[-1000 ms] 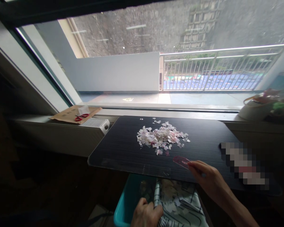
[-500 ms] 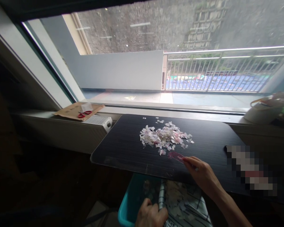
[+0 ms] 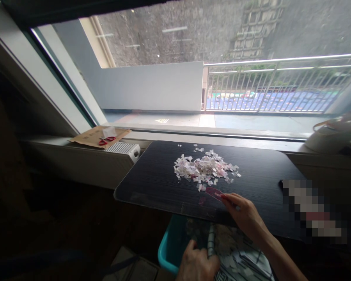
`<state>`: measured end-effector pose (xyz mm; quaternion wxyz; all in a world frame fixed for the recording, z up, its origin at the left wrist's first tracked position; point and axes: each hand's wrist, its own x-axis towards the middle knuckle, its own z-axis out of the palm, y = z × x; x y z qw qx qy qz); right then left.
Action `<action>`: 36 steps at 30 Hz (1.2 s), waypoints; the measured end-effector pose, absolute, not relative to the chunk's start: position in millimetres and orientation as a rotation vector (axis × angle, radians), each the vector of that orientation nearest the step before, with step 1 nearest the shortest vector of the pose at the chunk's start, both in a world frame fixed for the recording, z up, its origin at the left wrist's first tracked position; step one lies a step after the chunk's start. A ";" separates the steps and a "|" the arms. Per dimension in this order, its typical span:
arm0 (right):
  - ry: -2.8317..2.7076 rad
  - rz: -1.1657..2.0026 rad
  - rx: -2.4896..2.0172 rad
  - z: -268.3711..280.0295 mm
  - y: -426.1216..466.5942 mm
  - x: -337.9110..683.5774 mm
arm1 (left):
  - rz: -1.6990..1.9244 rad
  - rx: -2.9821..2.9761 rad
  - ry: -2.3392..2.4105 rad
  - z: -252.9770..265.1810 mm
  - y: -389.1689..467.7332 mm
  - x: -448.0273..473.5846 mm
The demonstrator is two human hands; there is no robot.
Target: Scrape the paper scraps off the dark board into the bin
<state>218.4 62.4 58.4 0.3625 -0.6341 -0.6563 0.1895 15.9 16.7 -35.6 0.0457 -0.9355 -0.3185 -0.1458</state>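
Observation:
My right hand [image 3: 242, 210] is closed in a pinch on a see-through pink plastic strip [image 3: 213, 193], flat and tapered, just above the dark table [image 3: 146, 175]. The strip's tip lies at the near edge of a pile of small white and pinkish paper scraps [image 3: 204, 168]. Below the table edge my left hand [image 3: 197, 263] has its fingers curled at the rim of a striped bag [image 3: 211, 238], which it seems to hold. Inside the bag are more paper scraps. Beside it stands a teal bin [image 3: 166, 249], partly covered by my left hand.
Red-handled scissors [image 3: 107, 140] lie on a brown paper envelope [image 3: 98, 136] at the left sill, by a white radiator [image 3: 125, 150]. A blurred-out object [image 3: 312, 207] lies on the table's right side. A large window runs behind the table.
The pink strip and my right hand have moved slightly left. My left hand and the bag have shifted right, and a small pink piece now shows on the table below the strip.

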 end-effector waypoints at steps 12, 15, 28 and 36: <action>-1.735 0.657 -1.519 53.9 44.1 206.0 | -0.443 -2.904 -0.977 -30.0 16.2 19.6; -1.677 0.588 -1.563 49.9 45.1 210.4 | -0.469 -2.842 -1.038 -46.6 16.3 27.4; -1.768 0.646 -1.504 51.7 35.7 209.1 | -0.455 -2.887 -0.891 -8.1 19.7 18.3; -1.807 0.744 -1.480 61.9 29.7 198.8 | -0.468 -2.904 -0.894 -17.6 19.2 16.4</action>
